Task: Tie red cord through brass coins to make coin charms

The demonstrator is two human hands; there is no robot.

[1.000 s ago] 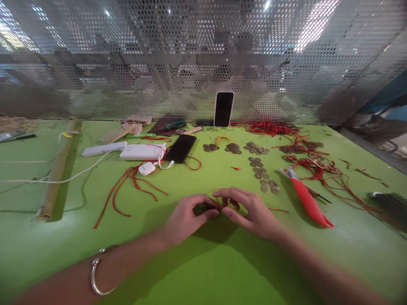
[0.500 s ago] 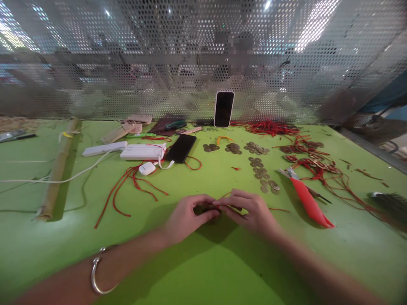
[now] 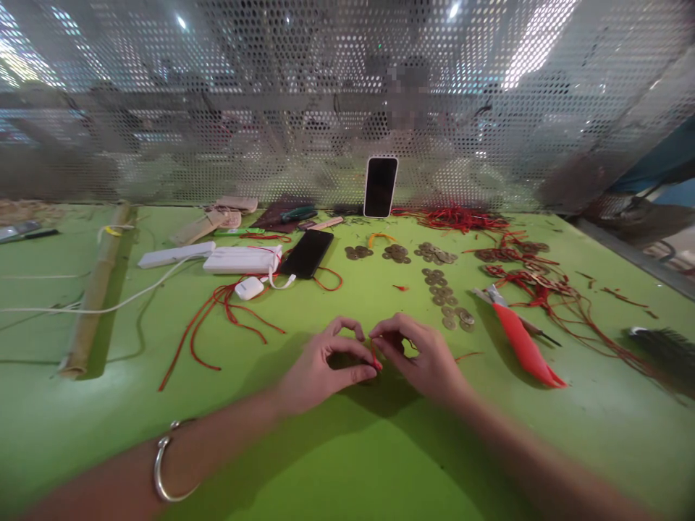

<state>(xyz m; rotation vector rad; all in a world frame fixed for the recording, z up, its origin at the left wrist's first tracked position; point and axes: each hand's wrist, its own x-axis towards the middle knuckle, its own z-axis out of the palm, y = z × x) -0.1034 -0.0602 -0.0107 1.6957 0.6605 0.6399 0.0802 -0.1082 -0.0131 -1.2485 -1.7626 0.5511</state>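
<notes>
Cord (image 3: 373, 350), red, has come into clearer view between the hands, nearer the wearer than the upright phone (image 3: 381, 187). Left hand (image 3: 310, 370): grip closed on its lower part; right hand (image 3: 431, 362): grip pinching above, seemingly tensioning it.

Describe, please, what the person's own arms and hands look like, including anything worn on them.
The left hand and right hand are bare, without gloves, and no rings show. The left forearm wears a silvery bracelet, an open band with rounded knobs at its ends. The right forearm shows nothing worn, and no sleeves are in view.
</notes>
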